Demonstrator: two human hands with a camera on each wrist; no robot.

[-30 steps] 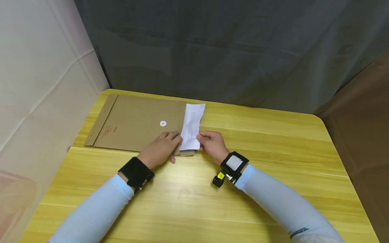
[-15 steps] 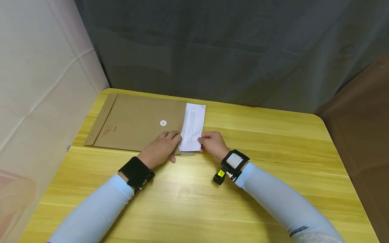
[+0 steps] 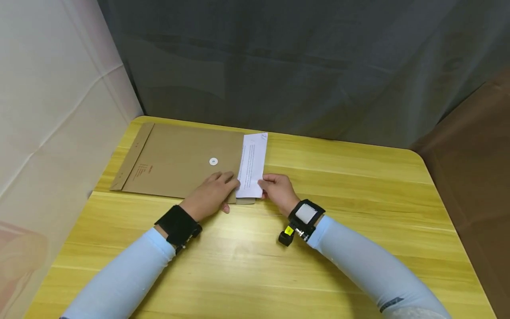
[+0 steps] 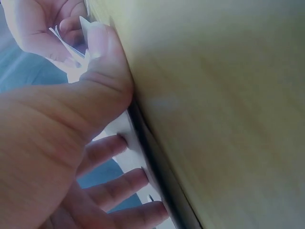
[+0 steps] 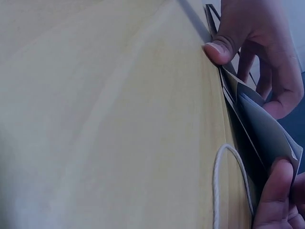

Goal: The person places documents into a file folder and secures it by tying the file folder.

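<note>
A brown envelope (image 3: pixel 175 155) with a white button (image 3: pixel 213 161) lies flat at the table's far left. A white printed paper (image 3: pixel 252 161) sticks out of its right end. My left hand (image 3: pixel 211 195) holds the envelope's near right corner, fingers on top and thumb (image 4: pixel 102 52) beneath the edge. To the right, my right hand (image 3: pixel 279 190) pinches the paper's near end. In the right wrist view the envelope's mouth (image 5: pixel 262 129) gapes between my left hand (image 5: pixel 257 52) and my right thumb (image 5: pixel 276 191). A white string (image 5: pixel 221 181) loops on the table there.
The yellow wooden table (image 3: pixel 358 212) has a rounded far right corner. A grey curtain (image 3: pixel 303 66) hangs behind it and a white cloth wall (image 3: pixel 52 110) stands at the left. Brown material (image 3: pixel 478 146) flanks the right side.
The paper has straightened and edged slightly left toward the envelope. My right hand shifted a little with it. The left hand has stayed in place.
</note>
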